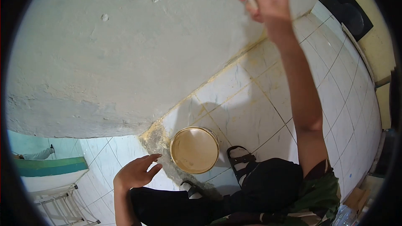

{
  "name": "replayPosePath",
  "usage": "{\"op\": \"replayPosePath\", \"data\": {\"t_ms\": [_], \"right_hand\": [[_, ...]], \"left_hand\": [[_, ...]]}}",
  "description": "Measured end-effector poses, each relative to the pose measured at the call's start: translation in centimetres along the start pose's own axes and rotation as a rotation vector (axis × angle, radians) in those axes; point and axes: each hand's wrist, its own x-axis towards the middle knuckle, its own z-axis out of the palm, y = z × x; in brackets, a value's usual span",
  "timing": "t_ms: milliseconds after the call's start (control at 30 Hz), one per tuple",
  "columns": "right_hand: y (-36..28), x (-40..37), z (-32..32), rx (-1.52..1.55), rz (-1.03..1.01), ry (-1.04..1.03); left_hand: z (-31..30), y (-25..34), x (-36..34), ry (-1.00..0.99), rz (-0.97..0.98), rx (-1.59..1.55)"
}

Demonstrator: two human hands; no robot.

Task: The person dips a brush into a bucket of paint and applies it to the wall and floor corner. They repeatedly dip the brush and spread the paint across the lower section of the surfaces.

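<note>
My right hand (268,2) is raised to the grey plastered wall (125,50), fingers wrapped round a paintbrush (252,2) with a pale handle. The brush's far end lies against the wall at the top edge of the view, beside a white patch, and is partly cut off. Low on the left, my left hand (138,171) hangs over my knee with fingers loosely apart and nothing in it. Just right of its fingertips stands a round bucket (194,150), its tan top facing up, on the floor between my feet.
White tiled floor (259,104) meets the wall along a yellowish, crumbly edge. A metal ladder-like frame (63,207) and a green-striped ledge (50,167) are at lower left. Along the right stand a dark panel (345,10) and, lower down, plastic-wrapped items (345,215).
</note>
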Motion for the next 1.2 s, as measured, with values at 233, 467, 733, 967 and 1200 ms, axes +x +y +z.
{"op": "replayPosePath", "data": {"t_ms": [233,467,733,967,1200], "right_hand": [[16.7,-4.5,0.4,0.336,0.18,-0.005],[26.3,-9.8,-4.0,0.248,0.396,-0.079],[30.6,-11.4,-7.7,-0.23,0.772,-0.141],[21.3,-3.3,-4.7,-0.49,0.588,-0.174],[3.3,-0.1,-5.7,-0.265,0.263,-0.291]], "left_hand": [[-0.1,-0.7,0.8,-0.009,-0.014,0.003],[-0.2,-1.0,0.7,-0.057,-0.068,-0.015],[-0.1,-0.4,-0.5,-0.004,-0.02,-0.039],[0.1,-0.9,-0.2,0.004,-0.013,-0.027],[-0.1,-0.4,0.3,-0.039,-0.024,-0.012]]}}
